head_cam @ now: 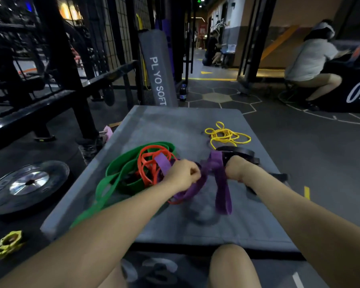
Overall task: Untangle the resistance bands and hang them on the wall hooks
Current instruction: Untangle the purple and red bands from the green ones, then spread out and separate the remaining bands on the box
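On a grey gym mat (pixel 175 125), both hands, left hand (pixel 182 173), right hand (pixel 236 168), seemingly gripping purple band (pixel 222 190)

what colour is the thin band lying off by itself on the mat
Yellow: the thin tangled rubber band lies apart on the grey padded mat, clearest in the head view.

My hands grip purple band (pixel 221 183). Green band (pixel 121 167), red-orange band (pixel 148 163), yellow band (pixel 227 135), black band (pixel 237 152) on grey mat (pixel 164 125). Floor (pixel 216 98): dark hexagon pattern, 1 tan.
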The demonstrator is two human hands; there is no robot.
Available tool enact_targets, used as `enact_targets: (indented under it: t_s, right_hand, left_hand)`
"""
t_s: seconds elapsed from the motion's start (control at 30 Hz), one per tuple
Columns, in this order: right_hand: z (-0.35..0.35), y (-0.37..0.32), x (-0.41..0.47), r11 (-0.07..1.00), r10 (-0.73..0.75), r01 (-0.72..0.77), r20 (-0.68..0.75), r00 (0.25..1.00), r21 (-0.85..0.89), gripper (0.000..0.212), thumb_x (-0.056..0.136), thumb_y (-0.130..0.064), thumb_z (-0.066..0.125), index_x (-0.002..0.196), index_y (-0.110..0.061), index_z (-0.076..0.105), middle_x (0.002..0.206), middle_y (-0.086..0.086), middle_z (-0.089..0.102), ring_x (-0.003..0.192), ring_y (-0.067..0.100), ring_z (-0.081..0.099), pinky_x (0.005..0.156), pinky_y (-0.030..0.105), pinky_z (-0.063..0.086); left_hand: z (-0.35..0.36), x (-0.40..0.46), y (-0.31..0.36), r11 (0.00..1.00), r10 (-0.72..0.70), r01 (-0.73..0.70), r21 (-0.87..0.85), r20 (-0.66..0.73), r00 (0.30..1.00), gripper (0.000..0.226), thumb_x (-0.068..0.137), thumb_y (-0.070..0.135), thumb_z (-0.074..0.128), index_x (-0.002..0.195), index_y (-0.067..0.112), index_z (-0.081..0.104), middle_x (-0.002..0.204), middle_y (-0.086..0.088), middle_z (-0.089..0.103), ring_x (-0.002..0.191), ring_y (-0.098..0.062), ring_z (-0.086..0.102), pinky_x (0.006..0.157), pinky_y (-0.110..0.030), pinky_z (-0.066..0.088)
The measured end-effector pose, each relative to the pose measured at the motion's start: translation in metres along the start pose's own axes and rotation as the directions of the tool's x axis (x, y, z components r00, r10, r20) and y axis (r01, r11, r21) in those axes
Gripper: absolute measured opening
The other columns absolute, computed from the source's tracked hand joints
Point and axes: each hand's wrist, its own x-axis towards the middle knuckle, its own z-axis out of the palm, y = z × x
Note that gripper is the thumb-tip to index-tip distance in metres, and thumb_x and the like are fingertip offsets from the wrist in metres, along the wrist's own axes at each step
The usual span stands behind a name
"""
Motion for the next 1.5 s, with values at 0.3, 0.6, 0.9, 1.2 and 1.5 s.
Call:
enact_targets:
  t_s: [0.3,0.6,0.9,1.2,1.5]
  right_hand:
    - [0.006,-0.038,0.024,0.987,-0.146,0.159,-0.274,0.951,0.025,0.026,0.087,-0.007,0.047,0.103,0.005,0.065,0.110,0.022,0.065,0.107,0.036,0.059,0.079,0.032,0.046]
    - [0.045,-0.099,0.077,0.975,-0.180,0.195,-0.133,0.975,0.104,0.033,0.089,-0.023,0.056,0.106,0.004,0.066,0.113,0.019,0.066,0.115,0.025,0.059,0.090,0.031,0.046]
    - [0.083,-0.114,0.107,0.983,-0.059,0.060,-0.009,0.998,0.171,0.039,0.081,-0.035,0.069,0.093,0.001,0.062,0.103,0.019,0.064,0.107,0.030,0.062,0.069,0.029,0.040]
    - [0.046,-0.112,0.094,0.920,-0.191,0.260,-0.245,0.951,0.293,0.013,0.080,-0.009,0.067,0.090,-0.001,0.070,0.075,0.008,0.057,0.076,0.014,0.052,0.049,0.022,0.034]
    - [-0.025,-0.133,0.033,0.848,-0.450,0.528,-0.475,0.756,0.038,0.018,0.085,-0.012,0.064,0.100,-0.003,0.069,0.100,0.016,0.069,0.098,0.029,0.061,0.065,0.019,0.030]
  left_hand:
    - [-0.033,0.012,-0.037,0.999,-0.036,0.033,-0.036,-0.085,0.996,0.012,0.086,0.021,0.064,0.074,0.017,0.064,0.066,0.000,0.064,0.060,-0.013,0.059,0.067,-0.027,0.046]
    - [-0.071,0.043,-0.094,0.955,-0.297,0.290,-0.067,-0.264,0.918,0.016,0.081,0.012,0.065,0.094,0.016,0.057,0.091,-0.006,0.060,0.092,-0.025,0.060,0.090,-0.033,0.048]
    - [-0.055,0.052,-0.131,0.945,-0.327,0.319,-0.075,-0.160,0.931,0.019,0.080,0.011,0.069,0.098,0.006,0.064,0.095,-0.013,0.064,0.093,-0.029,0.063,0.080,-0.027,0.047]
    - [-0.075,0.043,-0.116,0.951,-0.287,0.251,-0.179,-0.218,0.933,0.018,0.084,0.007,0.065,0.101,0.001,0.062,0.090,-0.008,0.062,0.082,-0.016,0.056,0.067,-0.014,0.041]
    - [-0.110,0.034,-0.055,0.956,-0.181,0.091,-0.279,-0.319,0.930,0.057,0.080,0.024,0.072,0.128,0.010,0.046,0.124,-0.007,0.047,0.108,-0.016,0.048,0.087,-0.021,0.038]
